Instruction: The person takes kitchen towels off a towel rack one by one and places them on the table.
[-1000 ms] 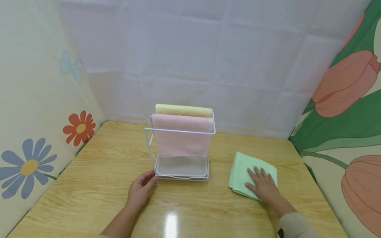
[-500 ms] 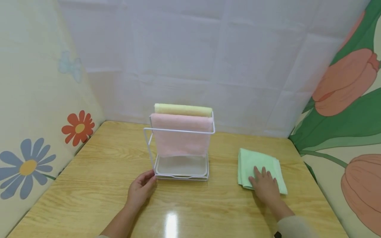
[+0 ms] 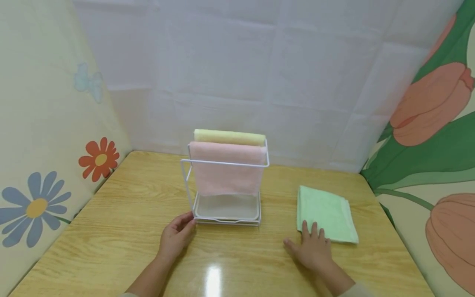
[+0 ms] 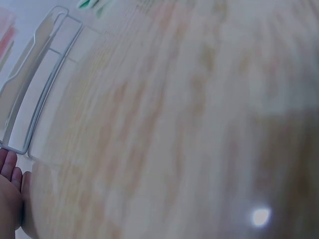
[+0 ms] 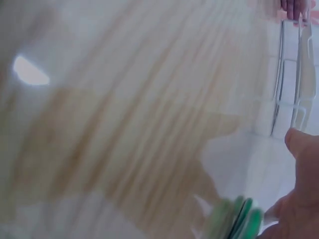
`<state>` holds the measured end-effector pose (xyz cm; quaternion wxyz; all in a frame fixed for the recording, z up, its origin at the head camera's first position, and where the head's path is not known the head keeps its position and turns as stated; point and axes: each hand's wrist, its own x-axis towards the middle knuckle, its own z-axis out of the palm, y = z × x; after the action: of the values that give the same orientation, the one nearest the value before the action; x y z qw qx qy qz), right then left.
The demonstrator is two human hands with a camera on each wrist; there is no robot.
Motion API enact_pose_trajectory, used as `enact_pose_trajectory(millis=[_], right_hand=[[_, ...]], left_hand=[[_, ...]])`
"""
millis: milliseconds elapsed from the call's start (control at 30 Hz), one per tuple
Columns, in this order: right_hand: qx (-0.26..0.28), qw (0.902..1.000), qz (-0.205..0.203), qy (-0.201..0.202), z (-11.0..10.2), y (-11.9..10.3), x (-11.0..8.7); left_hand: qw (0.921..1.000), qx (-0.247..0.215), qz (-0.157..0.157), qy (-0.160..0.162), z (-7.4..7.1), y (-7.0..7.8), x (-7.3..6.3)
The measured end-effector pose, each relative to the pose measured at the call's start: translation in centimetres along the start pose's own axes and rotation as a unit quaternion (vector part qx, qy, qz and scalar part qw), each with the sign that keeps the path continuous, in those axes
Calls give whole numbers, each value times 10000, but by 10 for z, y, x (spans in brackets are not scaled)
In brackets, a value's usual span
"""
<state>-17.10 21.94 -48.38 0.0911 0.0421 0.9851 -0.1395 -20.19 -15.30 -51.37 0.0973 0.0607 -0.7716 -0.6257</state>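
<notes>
A white wire towel rack (image 3: pixel 226 163) stands upright on the table, with a pink towel (image 3: pixel 227 178) draped over its middle bar and a yellow towel (image 3: pixel 230 136) over the back one. My left hand (image 3: pixel 175 235) pinches the rack's front left bottom corner; the left wrist view has its fingertips right at the wire frame (image 4: pixel 31 132). Off to the right lies a folded green towel (image 3: pixel 327 211). My right hand (image 3: pixel 313 250) is spread palm down, its fingertips overlapping the towel's near edge and its thumb out to the left. The right wrist view catches green folded layers (image 5: pixel 244 219) beside that hand.
A pale shallow tray (image 3: pixel 227 206) sits in the rack's base. The wood-grain table (image 3: pixel 122 198) runs back to a white cloth (image 3: pixel 222 62), with flower-printed hangings (image 3: pixel 419 165) along both sides. Bare tabletop lies between the rack and the green towel.
The green towel has shifted right and turned slightly under my right hand. That hand has then drawn back toward me and left, off most of the towel. My left hand stays at the rack.
</notes>
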Motion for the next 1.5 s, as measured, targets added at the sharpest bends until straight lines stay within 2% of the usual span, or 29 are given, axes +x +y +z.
enact_pose_trajectory(millis=[233,433,700,1100,1300,1500], right_hand=[[108,9999,-52,-109,0,2,3],[298,9989,-81,-349,-7,24,18],[225,9982,-164,-529,-21,54,39],[100,9980,-435,-453,-36,87,57],[101,9980,-359,-519,-45,91,58],[379,9974,-154,-590,-40,79,56]], left_hand=[[10000,-37,84,-2,0,0,1],[9995,-164,242,-75,-1,1,-2],[9998,-100,144,-72,-2,1,-2],[9998,47,178,-10,0,1,-3],[9998,-37,208,-32,0,-1,-2],[9999,-75,102,-50,-1,-1,-2]])
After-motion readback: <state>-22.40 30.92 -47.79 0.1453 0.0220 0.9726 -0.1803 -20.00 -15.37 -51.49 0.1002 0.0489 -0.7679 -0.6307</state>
